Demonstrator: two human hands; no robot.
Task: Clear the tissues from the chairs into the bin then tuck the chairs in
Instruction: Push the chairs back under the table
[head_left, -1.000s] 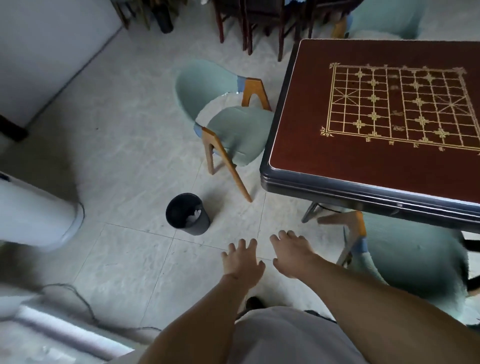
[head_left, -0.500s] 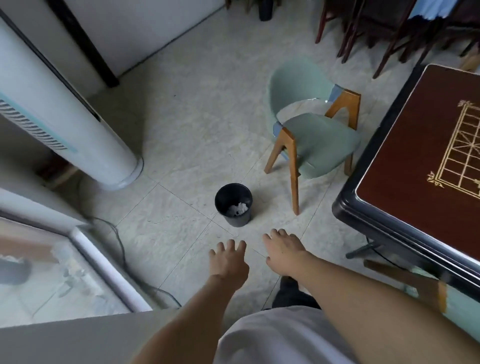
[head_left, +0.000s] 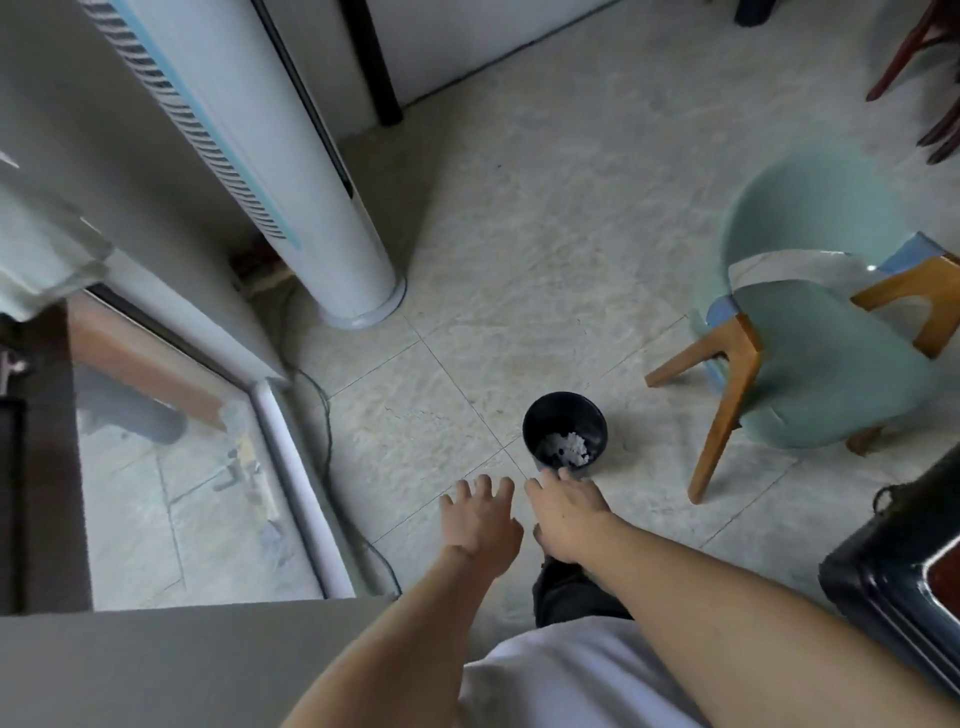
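Note:
A small black bin (head_left: 565, 422) stands on the tiled floor with white crumpled tissues (head_left: 567, 448) inside it. A pale green chair (head_left: 826, 364) with orange wooden legs stands to its right, pulled away from the table, its seat bare. My left hand (head_left: 483, 519) and my right hand (head_left: 569, 506) stretch forward side by side, palms down, fingers relaxed and holding nothing. The right hand's fingertips overlap the bin's near rim in the picture.
A tall white tower fan (head_left: 291, 171) stands at the left, with a cable (head_left: 327, 431) trailing along a glass door's white frame (head_left: 296, 483). The dark table's corner (head_left: 904, 582) shows at the lower right. Dark wooden chair legs (head_left: 930, 67) are at the top right.
The view has swung left, so the table and chair slid to the right edge and the fan and glass door came in. Both hands stay extended and empty, now nearer the bin.

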